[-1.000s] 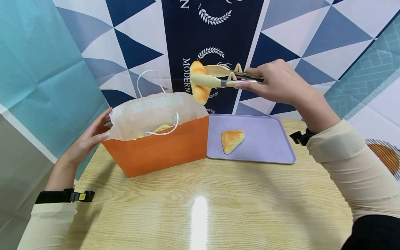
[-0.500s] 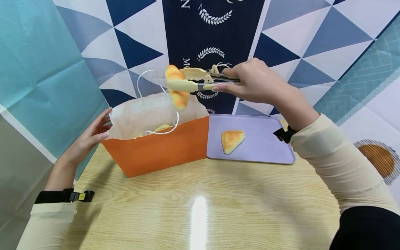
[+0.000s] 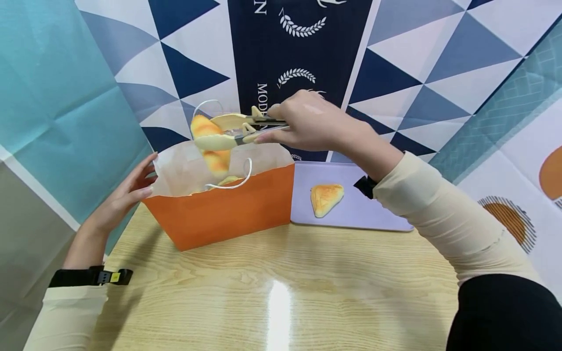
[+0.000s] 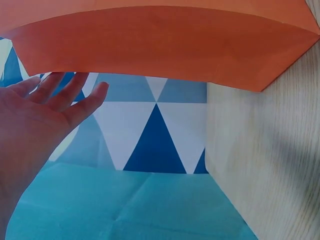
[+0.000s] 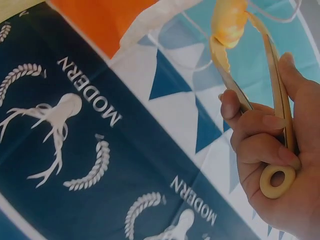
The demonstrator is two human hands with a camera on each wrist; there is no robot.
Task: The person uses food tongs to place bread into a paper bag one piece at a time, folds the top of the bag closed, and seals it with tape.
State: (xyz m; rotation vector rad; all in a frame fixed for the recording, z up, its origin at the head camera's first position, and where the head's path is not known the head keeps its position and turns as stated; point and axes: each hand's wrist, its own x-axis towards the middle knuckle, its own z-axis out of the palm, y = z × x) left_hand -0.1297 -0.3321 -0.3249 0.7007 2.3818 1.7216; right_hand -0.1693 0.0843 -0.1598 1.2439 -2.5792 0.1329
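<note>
My right hand grips a pair of tongs with cream-coloured tips and metal arms. Pinched between the tips is a long golden bread roll, tilted, its lower end inside the mouth of an orange paper bag. In the right wrist view, my fingers curl round the tongs' arms near their ring end. My left hand touches the bag's left edge, with fingers extended along its side in the left wrist view. Some yellowish food shows inside the bag, mostly hidden by its front wall.
A lilac tray stands right of the bag, bearing one triangular pastry. The bag's white cord handles stick up front and back. Patterned cloth hangs behind the wooden table.
My right hand has carried the tongs and bread roll leftward and then lower, from above the bag's right end into its mouth. The left hand and bag have stayed put.
</note>
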